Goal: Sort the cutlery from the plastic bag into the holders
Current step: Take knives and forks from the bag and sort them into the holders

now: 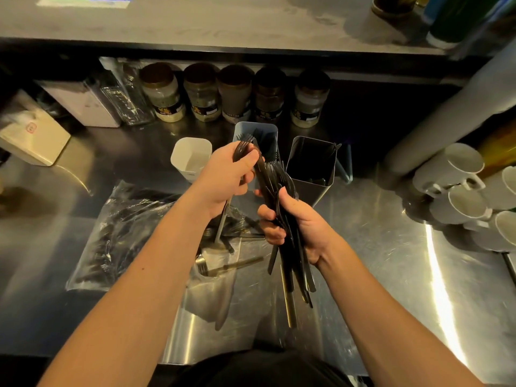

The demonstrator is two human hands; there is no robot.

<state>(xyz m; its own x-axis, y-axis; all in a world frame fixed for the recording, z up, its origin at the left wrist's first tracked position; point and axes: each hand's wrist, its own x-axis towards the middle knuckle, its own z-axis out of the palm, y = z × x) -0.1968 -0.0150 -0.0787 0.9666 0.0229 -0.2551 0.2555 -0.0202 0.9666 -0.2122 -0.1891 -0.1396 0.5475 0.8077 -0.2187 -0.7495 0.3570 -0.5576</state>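
Right hand [303, 227] is clamped round a thick bundle of dark cutlery [279, 196], fingers and thumb curled on the middle of it; handles fan out below the hand toward the person, heads stick up above it. Left hand [226, 180] grips a few forks [245, 148] near their heads, thumb pressed over them, tines pointing away; a lighter handle [222, 224] hangs down under that hand. The two hands are close together, the forks just touching or nearly touching the top of the bundle, can't tell which. Straight beyond the left hand: blue-grey holder [264, 132] with some cutlery already in it. Left of that, a white holder [192, 155], inside looks bare from here. Beyond the right hand: a metal holder [312, 169], dark inside, contents too dim to read, one piece poking over its far rim. Below the left forearm the clear plastic bag [122, 233] lies flat on the steel counter [377, 247], dark cutlery visible in it, more pieces spilling at its mouth between the two forearms, including a fork [223, 266] lying on its side. Behind the holders, a row of jars [237, 93] against the back edge. Far right of the right hand, stacked white mugs [460, 191] on their sides. Far left, a beige box [33, 135].
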